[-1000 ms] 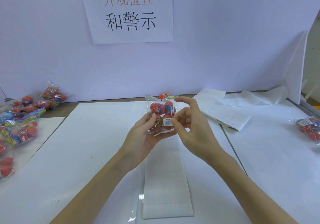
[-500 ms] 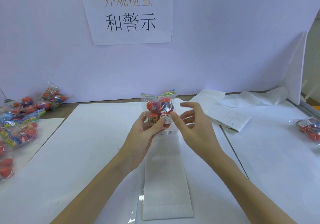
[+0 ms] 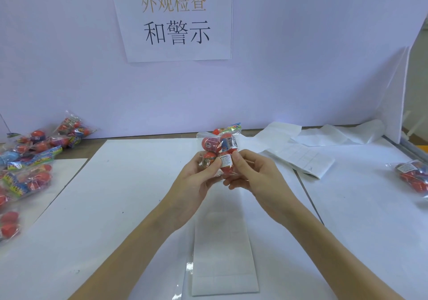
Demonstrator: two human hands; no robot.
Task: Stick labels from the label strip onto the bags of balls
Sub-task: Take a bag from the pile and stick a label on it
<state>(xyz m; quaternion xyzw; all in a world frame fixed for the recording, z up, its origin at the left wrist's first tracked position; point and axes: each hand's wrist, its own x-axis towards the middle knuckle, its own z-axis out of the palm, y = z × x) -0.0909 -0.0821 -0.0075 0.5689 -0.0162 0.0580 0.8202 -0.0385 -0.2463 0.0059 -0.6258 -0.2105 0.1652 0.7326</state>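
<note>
— What's happening with the bag of balls [image 3: 218, 148]?
— It is held upright above the table [image 3: 129, 207], between both hands. The left hand [image 3: 196, 179] grips its lower left side, fingers curled behind it and the thumb lying on the front. The right hand [image 3: 252, 172] pinches the lower right side, its thumb tip touching the edge of a small white label [image 3: 225, 160] stuck on the front of the bag.
— Can you read the label?
— Only "WARNING" on its top line; the rest is too small.
— And the label strip [image 3: 223, 241]?
— It lies flat on the table, directly below the hands, running toward the person.
— Other bags?
— A pile of bags [image 3: 30, 160] lies at the left, and a single bag [image 3: 414, 177] at the right edge.
— Any other writing?
— The sign [image 3: 173, 19] on the back wall reads "外观检查 和警示".
</note>
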